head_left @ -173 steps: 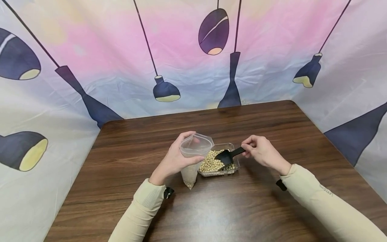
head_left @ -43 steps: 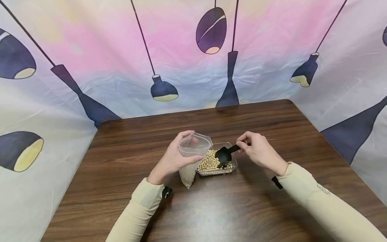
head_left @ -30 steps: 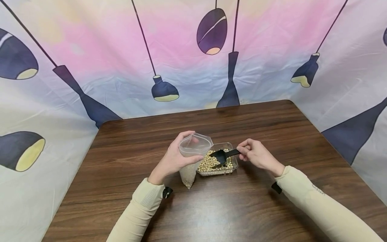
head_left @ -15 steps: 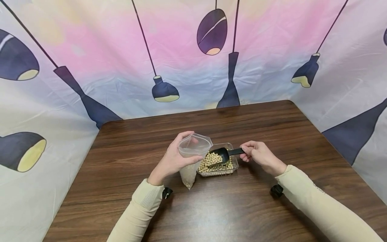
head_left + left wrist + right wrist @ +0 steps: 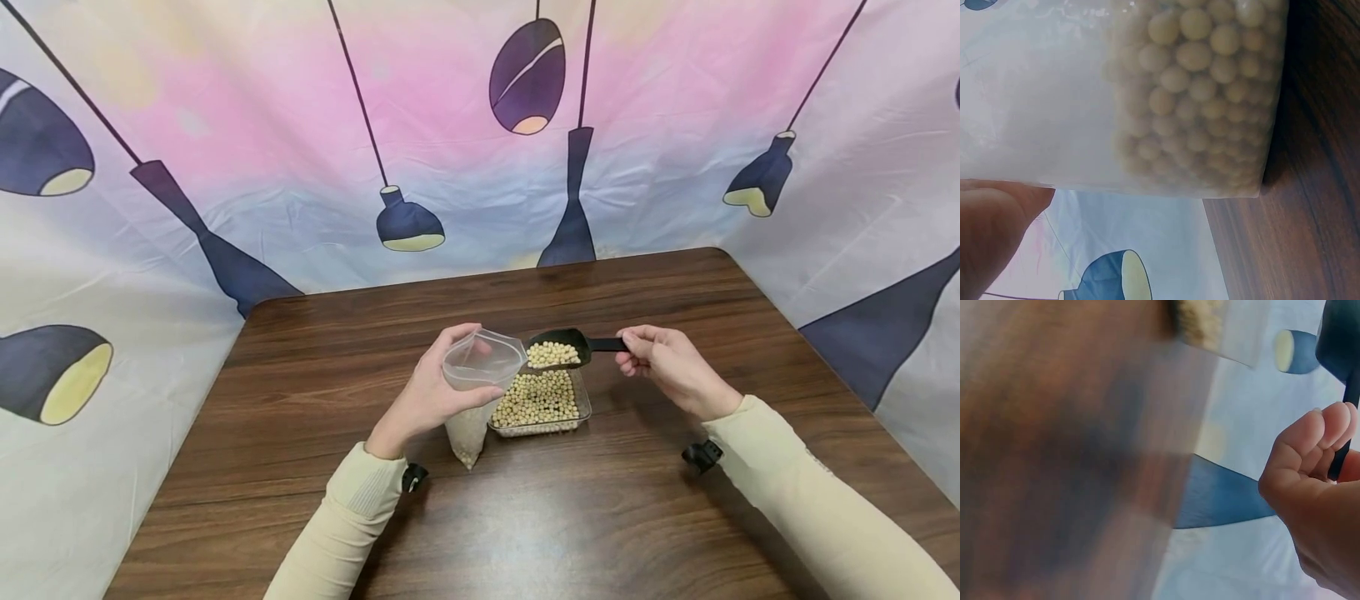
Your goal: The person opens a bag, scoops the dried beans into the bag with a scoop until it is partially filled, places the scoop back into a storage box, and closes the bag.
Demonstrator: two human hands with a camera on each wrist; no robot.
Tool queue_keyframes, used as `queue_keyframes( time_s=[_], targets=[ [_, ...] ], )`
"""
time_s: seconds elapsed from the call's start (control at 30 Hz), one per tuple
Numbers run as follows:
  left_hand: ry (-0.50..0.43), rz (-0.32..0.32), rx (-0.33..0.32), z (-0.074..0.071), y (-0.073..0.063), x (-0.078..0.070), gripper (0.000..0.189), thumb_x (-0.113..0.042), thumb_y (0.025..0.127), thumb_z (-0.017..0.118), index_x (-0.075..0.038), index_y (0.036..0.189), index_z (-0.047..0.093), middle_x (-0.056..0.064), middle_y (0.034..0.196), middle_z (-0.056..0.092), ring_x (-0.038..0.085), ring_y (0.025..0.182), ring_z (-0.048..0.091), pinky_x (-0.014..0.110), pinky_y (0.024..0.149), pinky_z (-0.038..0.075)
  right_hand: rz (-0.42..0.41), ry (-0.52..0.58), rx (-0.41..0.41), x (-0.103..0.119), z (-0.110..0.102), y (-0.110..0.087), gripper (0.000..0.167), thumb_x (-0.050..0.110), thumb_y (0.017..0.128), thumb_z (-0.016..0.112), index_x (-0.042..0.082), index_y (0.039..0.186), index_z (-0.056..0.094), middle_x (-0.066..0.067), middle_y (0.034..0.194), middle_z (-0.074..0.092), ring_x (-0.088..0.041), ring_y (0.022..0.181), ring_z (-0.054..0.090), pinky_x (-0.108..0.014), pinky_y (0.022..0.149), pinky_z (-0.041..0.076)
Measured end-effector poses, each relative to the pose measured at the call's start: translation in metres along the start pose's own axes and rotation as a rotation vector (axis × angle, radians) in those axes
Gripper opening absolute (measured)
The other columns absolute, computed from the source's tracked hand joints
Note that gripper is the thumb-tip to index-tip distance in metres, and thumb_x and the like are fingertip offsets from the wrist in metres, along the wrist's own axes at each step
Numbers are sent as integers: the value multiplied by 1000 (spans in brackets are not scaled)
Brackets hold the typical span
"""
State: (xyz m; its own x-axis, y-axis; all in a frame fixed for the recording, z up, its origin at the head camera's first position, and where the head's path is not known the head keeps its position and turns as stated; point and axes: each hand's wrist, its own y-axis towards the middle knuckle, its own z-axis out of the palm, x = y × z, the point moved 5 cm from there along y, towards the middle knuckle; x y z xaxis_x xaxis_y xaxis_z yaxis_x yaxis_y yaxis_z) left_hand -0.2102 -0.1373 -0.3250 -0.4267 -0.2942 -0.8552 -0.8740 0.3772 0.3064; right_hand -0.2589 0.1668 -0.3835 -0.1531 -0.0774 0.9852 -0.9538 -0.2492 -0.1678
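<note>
My left hand [image 5: 427, 392] grips a clear plastic bag [image 5: 468, 429] near its top and keeps its mouth spread wide. In the left wrist view, round pale-yellow beans [image 5: 1194, 81] fill the lower part of the bag, which stands on the table. My right hand [image 5: 667, 362] pinches the handle of a black scoop [image 5: 603, 344], thumb on top. The scoop carries a heap of beans [image 5: 553, 354] and is raised above a clear plastic container [image 5: 583, 412], its tip right at the bag's rim. In the right wrist view, curled fingers [image 5: 1300, 434] hold the handle.
The container holds more beans [image 5: 536, 400] and sits just right of the bag. Everything rests on a dark wood-grain table [image 5: 337, 375]. A cloth backdrop [image 5: 300, 208] printed with lamps hangs behind the table and along its sides.
The scoop has dug into the beans, filled, and lifted out of the container to the bag's mouth. My right hand has risen with it. The left hand and bag have stayed in place.
</note>
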Motion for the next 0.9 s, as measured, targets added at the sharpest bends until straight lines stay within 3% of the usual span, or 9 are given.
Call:
queue_keyframes(
  time_s=[0.37,0.5,0.67,0.77,0.9],
  targets=[
    [7,-14,6,0,-1,-2,75,-5,75,83,-5,138,42,20,121,59,35,115,54,46,94,44,-167,128,-17,56,7,-9,35,24,99,57,-6,117,48,-1,80,67,-11,73,63,-24,70,52],
    [7,-16,3,0,-1,1,76,-5,75,83,-6,139,41,18,121,60,34,115,54,48,95,43,-219,59,-33,74,17,-12,33,24,99,58,-4,115,52,-2,81,69,-12,74,66,-26,72,53],
    [21,0,-5,1,2,24,80,-15,74,86,-12,140,41,5,122,61,23,114,55,46,97,41,-292,-13,-40,90,28,-15,29,21,99,57,-5,114,55,-4,80,71,-12,73,67,-26,72,54],
    [47,-26,-6,0,1,17,79,-16,75,86,-11,140,42,5,128,57,23,120,52,47,99,39,-344,-73,-52,98,31,-15,26,19,100,57,-3,113,56,-3,80,71,-11,73,67,-26,72,55],
    [75,-95,-7,-1,0,0,79,-11,75,84,-5,140,42,15,138,49,29,129,44,51,103,35,-394,-150,-73,108,36,-16,24,18,100,57,-2,112,58,-2,80,71,-11,73,68,-27,72,55]
  ],
)
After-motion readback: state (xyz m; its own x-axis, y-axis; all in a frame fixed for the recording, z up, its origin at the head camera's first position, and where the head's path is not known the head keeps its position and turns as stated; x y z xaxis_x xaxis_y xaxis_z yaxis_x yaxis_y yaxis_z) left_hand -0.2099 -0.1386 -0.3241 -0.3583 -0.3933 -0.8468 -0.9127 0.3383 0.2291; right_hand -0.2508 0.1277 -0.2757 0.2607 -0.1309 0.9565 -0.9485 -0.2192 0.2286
